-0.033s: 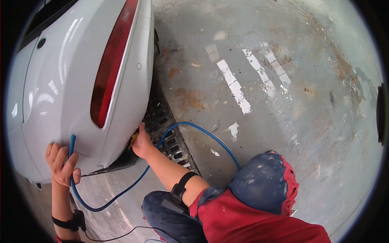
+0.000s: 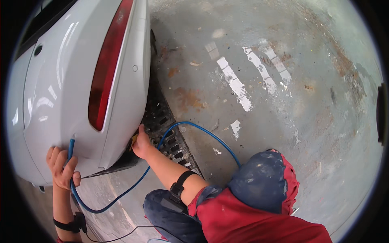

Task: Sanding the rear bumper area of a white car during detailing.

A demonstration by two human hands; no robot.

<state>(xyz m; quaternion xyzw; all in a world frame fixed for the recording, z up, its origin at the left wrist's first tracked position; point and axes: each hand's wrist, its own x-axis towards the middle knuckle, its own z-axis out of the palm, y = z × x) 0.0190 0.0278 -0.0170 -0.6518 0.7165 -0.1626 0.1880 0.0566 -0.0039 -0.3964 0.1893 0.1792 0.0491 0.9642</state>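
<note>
Head view, lower left of frame: left hand curls around the blue hose just below its upturned end, presumably steadying the tip beside the white car. Left of centre, right hand meets the car's lower edge by a yellowish scrap; fingers part-hidden, grip cannot be told.

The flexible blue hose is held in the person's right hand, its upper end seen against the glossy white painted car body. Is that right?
Not quite: the hand is wrong. The head view shows the flexible blue hose held in the left hand, its upper end seen against the glossy white painted car body.
</note>
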